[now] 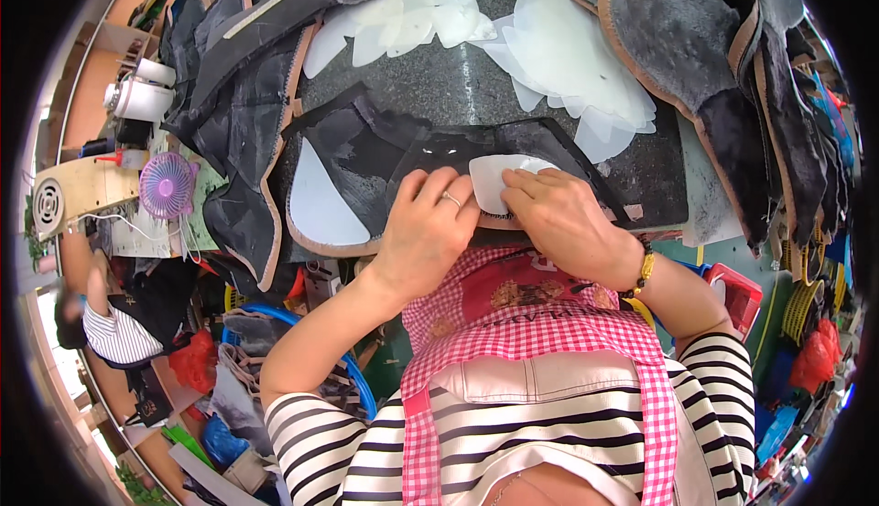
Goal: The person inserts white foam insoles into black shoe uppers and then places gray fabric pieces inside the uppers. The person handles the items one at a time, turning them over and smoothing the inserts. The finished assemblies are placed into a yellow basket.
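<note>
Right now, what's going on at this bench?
A person in a striped top and pink checked apron presses a white, rounded stiffener piece onto a black shoe-upper panel with tan edging lying on the dark stone worktop. The left hand holds the panel flat; the right hand pinches the white piece. More white pieces lie fanned out behind, and fur-lined uppers are piled at the right.

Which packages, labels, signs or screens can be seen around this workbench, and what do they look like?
No screens, signs or readable labels show.
Red plastic bag: lower left below the bench, crumpled.
Red plastic bag: far right edge, bunched.
White roll: upper left shelf, a white cylinder lying on its side.
</note>
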`<state>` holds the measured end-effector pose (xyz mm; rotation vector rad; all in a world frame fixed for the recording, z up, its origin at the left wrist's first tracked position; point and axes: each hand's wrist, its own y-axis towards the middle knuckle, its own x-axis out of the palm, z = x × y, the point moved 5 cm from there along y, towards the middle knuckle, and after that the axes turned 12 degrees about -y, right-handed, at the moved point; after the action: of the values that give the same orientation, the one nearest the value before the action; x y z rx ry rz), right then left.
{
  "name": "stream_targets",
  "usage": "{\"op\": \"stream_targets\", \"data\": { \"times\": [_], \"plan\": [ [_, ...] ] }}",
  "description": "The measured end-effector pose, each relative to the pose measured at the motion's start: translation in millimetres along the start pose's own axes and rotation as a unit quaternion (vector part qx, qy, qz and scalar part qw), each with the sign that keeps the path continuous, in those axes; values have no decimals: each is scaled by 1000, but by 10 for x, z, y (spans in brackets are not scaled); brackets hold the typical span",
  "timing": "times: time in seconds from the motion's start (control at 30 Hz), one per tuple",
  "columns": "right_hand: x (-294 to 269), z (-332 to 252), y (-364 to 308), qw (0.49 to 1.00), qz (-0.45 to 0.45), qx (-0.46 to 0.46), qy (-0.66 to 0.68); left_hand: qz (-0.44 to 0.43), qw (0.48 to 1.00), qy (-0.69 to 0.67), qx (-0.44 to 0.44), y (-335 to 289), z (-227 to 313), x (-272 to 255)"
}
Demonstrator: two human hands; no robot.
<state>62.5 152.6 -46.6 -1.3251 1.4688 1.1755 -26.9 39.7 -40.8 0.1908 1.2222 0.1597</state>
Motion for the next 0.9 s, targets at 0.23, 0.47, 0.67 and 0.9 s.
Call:
{"op": "stream_targets", "data": {
  "times": [0.23,0.47,0.67,0.9],
  "plan": [
    [-110,14,94,999,25,-4,26,38,998,-7,49,80,9,-55],
    [-36,-20,112,995,24,-58,-72,72,985,31,153,118,70,-118],
    [-152,-37,-39,978,162,-119,-59,-20,997,-53,48,19,-119,-83],
    [-1116,-30,325,984,-13,-74,163,69,997,-32,-25,358,288,-906]
  ]
}}
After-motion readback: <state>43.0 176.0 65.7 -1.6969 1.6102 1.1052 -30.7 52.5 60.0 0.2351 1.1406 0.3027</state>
